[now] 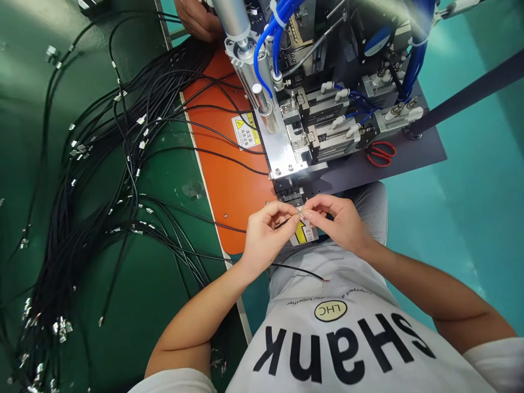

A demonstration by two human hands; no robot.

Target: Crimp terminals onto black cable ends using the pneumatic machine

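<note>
Machine (282, 147): landmark. Cable (221, 224), black, one: its end lies just in front of the machine's near edge; long axis roughly sideways, running in from the machine's left over the orange plate (229, 191) and through the left hand (268, 234). Left hand: grip closed round the cable, thumb and forefinger at the tip, palm inward. Right hand (338, 221): grip pinched at the same tip, wrist bent inward; both equally near. Exact tip detail is uncertain, fingers covering it. Desk (164, 305), green: left of the machine.
</note>
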